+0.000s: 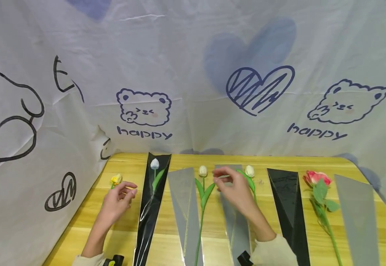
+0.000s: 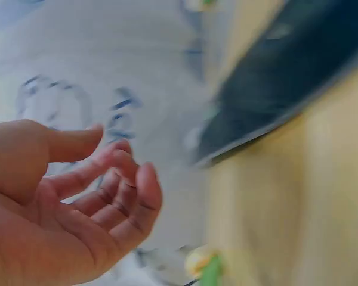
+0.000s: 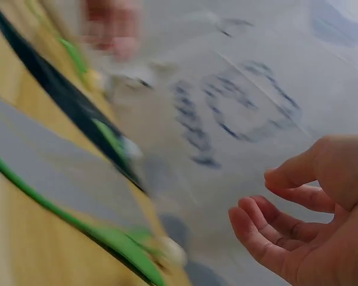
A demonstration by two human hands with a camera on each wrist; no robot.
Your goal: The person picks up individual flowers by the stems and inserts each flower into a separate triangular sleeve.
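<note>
My left hand hovers over the table's left side with loosely bent fingers and nothing in them. Just behind it is a yellow flower. To its right, a pale blue tulip lies in a black flower sleeve. My right hand, also holding nothing, is above a grey sleeve, between a white tulip on its left and another white tulip on its right. In the right wrist view the fingers of that hand are relaxed, with a gap below the thumb.
Another grey sleeve lies left of the middle tulip's stem. Farther right are a black sleeve, a pink rose with green leaves, and a grey sleeve. A white printed cloth hangs behind the wooden table.
</note>
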